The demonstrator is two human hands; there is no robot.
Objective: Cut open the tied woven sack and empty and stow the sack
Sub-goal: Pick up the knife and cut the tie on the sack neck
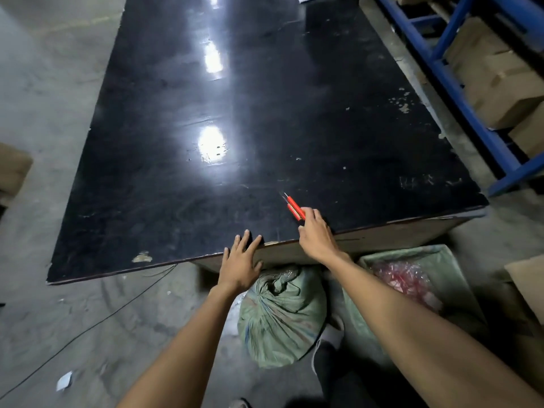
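Your right hand [316, 234], fingers curled at the red-handled cutter [294, 208] whose long axis points up-left across the tabletop [265, 113], works while the left hand [240, 260] rests flat and the tied sack [282, 316] sits on the floor at lower centre.

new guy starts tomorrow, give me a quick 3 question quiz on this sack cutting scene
1. True or false: the tied green sack lies on the black table.
2. Which hand touches the red-handled cutter? A) left B) right
3. Fill in: the left hand rests with spread fingers on the table's near ____.

Key: 1. False, it sits on the floor below the table edge. 2. B, the right hand. 3. edge.
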